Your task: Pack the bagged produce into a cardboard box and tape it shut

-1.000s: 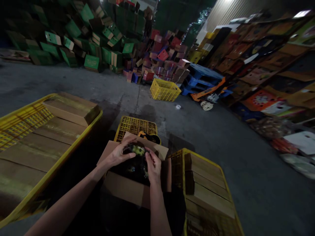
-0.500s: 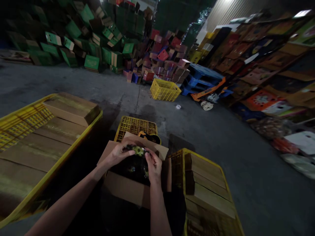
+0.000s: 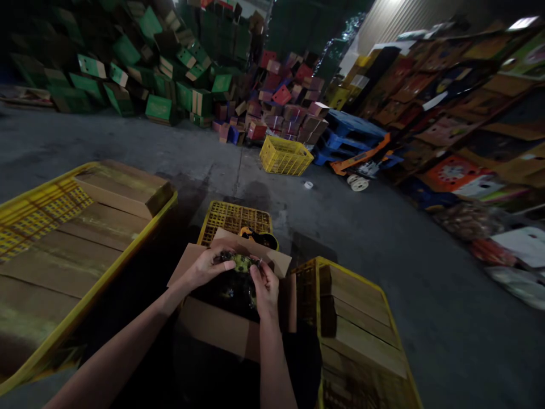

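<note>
Between my two hands is a small shiny plastic-wrapped packet (image 3: 242, 262), dark with a yellow-green middle; what is inside I cannot make out. My left hand (image 3: 210, 264) pinches its left end, thumb on the near side. At the other end, my right hand (image 3: 264, 284) closes thumb and fingers on it. Both hands are above an open cardboard box (image 3: 221, 329) with its flaps spread. Dark, glossy wrapping shows inside the box, its contents mostly hidden. The box stands by an upturned-looking yellow crate (image 3: 234, 218), on which a black and yellow-orange object (image 3: 259, 237) lies, perhaps a tape dispenser.
To the left a long yellow crate (image 3: 85, 289) holds several closed cardboard boxes (image 3: 63, 255); another yellow crate (image 3: 317, 284) with boxes stands right. Beyond are a yellow basket (image 3: 286, 156), a tape roll (image 3: 308, 185), an orange pallet jack (image 3: 361, 159), blue pallets (image 3: 353, 130) and heaped cartons (image 3: 159, 108).
The packet has tilted slightly between my fingers and shows more of its yellow-green middle. My hands have barely moved, and the surroundings are the same.
</note>
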`<state>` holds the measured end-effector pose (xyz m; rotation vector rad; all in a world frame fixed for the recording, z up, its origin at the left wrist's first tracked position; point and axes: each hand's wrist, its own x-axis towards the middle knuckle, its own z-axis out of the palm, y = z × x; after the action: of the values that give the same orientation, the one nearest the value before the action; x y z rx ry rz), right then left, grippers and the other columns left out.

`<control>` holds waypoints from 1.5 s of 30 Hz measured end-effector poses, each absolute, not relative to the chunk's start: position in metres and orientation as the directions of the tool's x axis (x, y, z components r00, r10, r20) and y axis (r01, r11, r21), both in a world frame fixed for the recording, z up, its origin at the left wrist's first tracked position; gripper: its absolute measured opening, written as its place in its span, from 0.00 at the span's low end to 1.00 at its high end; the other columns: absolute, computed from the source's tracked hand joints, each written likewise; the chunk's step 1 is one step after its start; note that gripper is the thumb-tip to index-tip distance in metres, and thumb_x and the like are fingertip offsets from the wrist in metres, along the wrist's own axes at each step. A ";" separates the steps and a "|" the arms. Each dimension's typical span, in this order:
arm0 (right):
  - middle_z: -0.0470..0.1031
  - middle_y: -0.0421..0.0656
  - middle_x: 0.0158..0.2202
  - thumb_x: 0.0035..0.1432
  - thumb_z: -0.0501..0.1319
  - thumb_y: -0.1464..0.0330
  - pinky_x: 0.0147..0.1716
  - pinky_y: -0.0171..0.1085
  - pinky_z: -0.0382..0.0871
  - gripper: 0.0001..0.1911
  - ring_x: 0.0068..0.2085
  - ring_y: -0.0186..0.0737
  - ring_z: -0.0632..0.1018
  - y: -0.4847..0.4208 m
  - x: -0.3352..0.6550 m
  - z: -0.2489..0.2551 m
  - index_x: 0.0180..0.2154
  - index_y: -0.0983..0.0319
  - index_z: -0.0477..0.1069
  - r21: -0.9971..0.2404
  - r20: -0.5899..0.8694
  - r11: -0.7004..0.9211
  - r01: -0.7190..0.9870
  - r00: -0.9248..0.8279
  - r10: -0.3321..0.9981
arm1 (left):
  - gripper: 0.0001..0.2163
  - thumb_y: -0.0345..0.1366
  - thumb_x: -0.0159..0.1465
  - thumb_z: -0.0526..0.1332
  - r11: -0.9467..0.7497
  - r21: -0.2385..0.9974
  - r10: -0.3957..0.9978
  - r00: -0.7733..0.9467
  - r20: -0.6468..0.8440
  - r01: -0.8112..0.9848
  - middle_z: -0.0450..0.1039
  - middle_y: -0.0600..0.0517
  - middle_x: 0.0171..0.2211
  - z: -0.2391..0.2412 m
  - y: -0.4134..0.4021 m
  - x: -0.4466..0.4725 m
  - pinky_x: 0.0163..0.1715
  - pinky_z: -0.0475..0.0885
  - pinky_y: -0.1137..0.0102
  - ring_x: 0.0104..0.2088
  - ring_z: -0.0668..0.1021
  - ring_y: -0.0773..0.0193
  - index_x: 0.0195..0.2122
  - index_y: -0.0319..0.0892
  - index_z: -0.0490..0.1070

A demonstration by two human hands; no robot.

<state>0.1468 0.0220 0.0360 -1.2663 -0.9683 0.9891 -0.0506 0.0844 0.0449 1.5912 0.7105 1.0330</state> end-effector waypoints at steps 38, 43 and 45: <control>0.77 0.45 0.55 0.58 0.69 0.59 0.59 0.51 0.70 0.28 0.56 0.50 0.78 0.019 0.141 0.037 0.58 0.55 0.68 -0.999 0.028 0.025 0.020 0.118 0.993 | 0.24 0.52 0.71 0.57 -0.110 0.968 0.956 0.241 0.166 -0.227 0.74 0.43 0.60 0.037 0.084 -0.051 0.62 0.68 0.54 0.60 0.75 0.48 0.59 0.40 0.72; 0.78 0.43 0.49 0.55 0.71 0.61 0.50 0.46 0.76 0.43 0.49 0.46 0.80 0.017 0.134 0.040 0.66 0.50 0.53 -0.996 -0.075 -0.076 -0.048 -0.030 0.997 | 0.28 0.56 0.70 0.56 -0.048 0.970 0.976 0.195 0.096 -0.237 0.73 0.40 0.60 0.045 0.081 -0.052 0.65 0.65 0.52 0.61 0.74 0.46 0.60 0.38 0.71; 0.78 0.42 0.48 0.56 0.70 0.61 0.46 0.44 0.77 0.41 0.47 0.45 0.80 0.019 0.131 0.040 0.65 0.50 0.53 -0.995 -0.095 -0.094 0.008 -0.095 0.991 | 0.28 0.56 0.71 0.55 -0.062 0.975 0.977 0.188 0.103 -0.213 0.73 0.39 0.61 0.049 0.079 -0.053 0.66 0.64 0.52 0.62 0.73 0.46 0.60 0.37 0.71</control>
<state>0.1307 0.0192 0.0405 -1.2349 -1.2359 1.3488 -0.0532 0.0791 0.0487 1.2024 0.8715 1.2120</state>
